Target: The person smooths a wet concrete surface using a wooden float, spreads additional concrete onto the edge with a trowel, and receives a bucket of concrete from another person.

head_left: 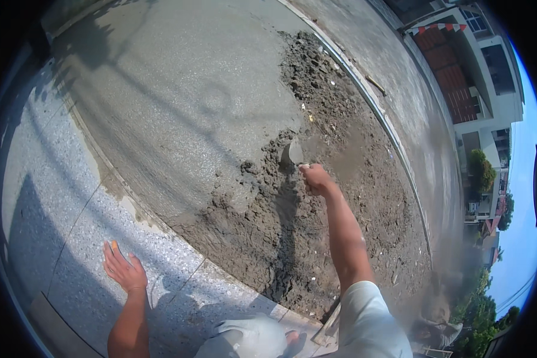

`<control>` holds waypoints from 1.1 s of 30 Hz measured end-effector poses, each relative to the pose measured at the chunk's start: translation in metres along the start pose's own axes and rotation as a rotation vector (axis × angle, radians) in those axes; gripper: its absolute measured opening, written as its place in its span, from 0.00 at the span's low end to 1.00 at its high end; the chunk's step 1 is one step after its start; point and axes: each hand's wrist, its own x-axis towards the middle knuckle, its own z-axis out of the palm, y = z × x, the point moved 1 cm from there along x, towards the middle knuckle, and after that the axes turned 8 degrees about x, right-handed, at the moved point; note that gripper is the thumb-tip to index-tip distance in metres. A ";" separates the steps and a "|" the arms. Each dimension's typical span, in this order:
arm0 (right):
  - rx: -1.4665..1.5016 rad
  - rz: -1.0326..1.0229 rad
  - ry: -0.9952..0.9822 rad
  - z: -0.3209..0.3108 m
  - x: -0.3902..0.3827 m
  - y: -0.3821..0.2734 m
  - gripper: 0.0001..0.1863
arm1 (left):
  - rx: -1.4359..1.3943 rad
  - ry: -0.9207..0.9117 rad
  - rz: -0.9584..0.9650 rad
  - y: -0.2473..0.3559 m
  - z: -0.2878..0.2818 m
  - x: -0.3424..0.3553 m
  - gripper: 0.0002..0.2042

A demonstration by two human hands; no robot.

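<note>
My right hand point(316, 178) is wrapped round the handle of a trowel point(293, 152), arm stretched forward. The trowel's grey blade is at the ragged edge where lumpy wet concrete point(273, 161) meets bare brown soil point(364, 179). Beyond and to the left spreads a smoothed grey concrete surface point(173, 107). My left hand point(124, 268) is over the speckled tile paving point(95, 238), fingers spread and holding nothing; whether its palm touches the tiles I cannot tell.
A pale straight form edge point(376, 110) bounds the soil on the right, with a paved road point(394, 65) beyond. Rough clods point(310, 65) lie at the far end. Near my right sleeve is a wooden board point(328, 328). Houses point(489, 65) stand at the far right.
</note>
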 end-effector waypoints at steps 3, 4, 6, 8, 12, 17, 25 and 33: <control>0.097 -0.106 0.031 0.011 0.015 -0.018 0.18 | -0.009 0.016 0.004 -0.001 0.002 0.000 0.29; 0.114 -0.076 -0.056 0.019 0.016 -0.017 0.18 | -0.001 0.018 0.005 -0.001 0.002 0.000 0.29; -0.050 -0.113 -0.160 0.036 0.011 -0.004 0.18 | -0.026 0.014 0.005 0.000 0.001 0.000 0.29; -0.285 -0.158 -0.274 0.044 -0.005 0.022 0.18 | -0.043 0.005 -0.007 0.001 0.000 0.000 0.29; -0.539 -0.198 -0.434 0.024 -0.031 0.041 0.18 | -0.026 0.019 -0.008 0.001 -0.004 0.001 0.29; -0.311 -0.254 -0.235 0.037 -0.011 -0.012 0.22 | -0.014 0.000 -0.014 0.001 -0.001 0.000 0.29; -0.788 -0.567 -0.461 0.106 -0.118 0.099 0.21 | -0.034 -0.001 -0.005 0.000 -0.001 0.000 0.29; -0.911 -0.786 -0.282 0.151 -0.158 0.050 0.12 | -0.025 0.012 -0.018 0.001 0.001 -0.001 0.29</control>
